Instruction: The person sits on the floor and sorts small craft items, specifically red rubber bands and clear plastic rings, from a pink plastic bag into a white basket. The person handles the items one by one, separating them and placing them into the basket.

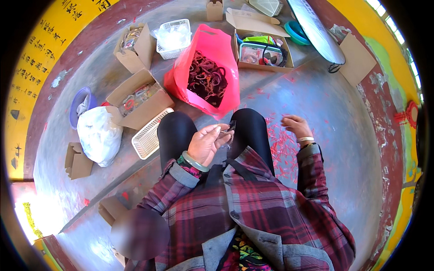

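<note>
My left hand (pixel 205 143), with a green bangle at the wrist, is raised over my lap between my black-trousered knees. It holds a small clear packet (pixel 227 130) with something dark inside, pinched at the fingertips. My right hand (pixel 294 125), wearing a pale bracelet, rests palm down on the grey floor to my right. Its fingers are spread among scattered small red strips (pixel 280 147). In front of my knees stands an open pink plastic bag (pixel 212 47) full of dark and coloured hair ties (pixel 206 79).
Open cardboard boxes (pixel 135 97) (pixel 134 45) (pixel 262 49) with small goods stand in front of me. White mesh baskets (pixel 149 137) (pixel 174 38), a stuffed white bag (pixel 98 135) and a blue bucket (pixel 77 106) lie at my left. A round silver board (pixel 316 31) leans at the far right.
</note>
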A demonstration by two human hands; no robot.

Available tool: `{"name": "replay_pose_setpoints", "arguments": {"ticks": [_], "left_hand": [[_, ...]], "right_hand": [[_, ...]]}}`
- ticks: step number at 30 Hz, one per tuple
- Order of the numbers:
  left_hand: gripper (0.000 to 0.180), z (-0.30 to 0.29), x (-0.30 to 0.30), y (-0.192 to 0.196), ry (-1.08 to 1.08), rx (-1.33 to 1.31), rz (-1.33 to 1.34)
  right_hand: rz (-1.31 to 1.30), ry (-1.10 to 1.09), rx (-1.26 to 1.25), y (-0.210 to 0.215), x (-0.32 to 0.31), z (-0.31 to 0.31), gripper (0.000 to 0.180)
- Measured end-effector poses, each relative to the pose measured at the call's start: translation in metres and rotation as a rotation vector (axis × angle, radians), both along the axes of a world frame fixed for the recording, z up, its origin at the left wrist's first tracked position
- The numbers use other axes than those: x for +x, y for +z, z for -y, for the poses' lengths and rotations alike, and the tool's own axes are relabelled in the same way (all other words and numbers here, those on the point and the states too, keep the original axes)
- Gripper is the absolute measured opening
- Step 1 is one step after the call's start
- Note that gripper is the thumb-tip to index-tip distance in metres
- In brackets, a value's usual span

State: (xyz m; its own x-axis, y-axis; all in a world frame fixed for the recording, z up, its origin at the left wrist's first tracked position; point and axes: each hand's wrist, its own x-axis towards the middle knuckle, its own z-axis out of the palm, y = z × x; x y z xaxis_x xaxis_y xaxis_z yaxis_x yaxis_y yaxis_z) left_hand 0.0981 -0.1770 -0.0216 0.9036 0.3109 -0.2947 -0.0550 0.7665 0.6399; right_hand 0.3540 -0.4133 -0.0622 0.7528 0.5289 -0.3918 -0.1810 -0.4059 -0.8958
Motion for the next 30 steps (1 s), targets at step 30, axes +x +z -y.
{"name": "replay_pose_setpoints", "arguments": {"ticks": [30], "left_hand": [[0.017,0.002,-0.003,-0.004,0.052,0.102,-0.1]], "right_hand": [[-0.039,0.306,0.426,0.055,-0.127,-0.12,0.006]]}}
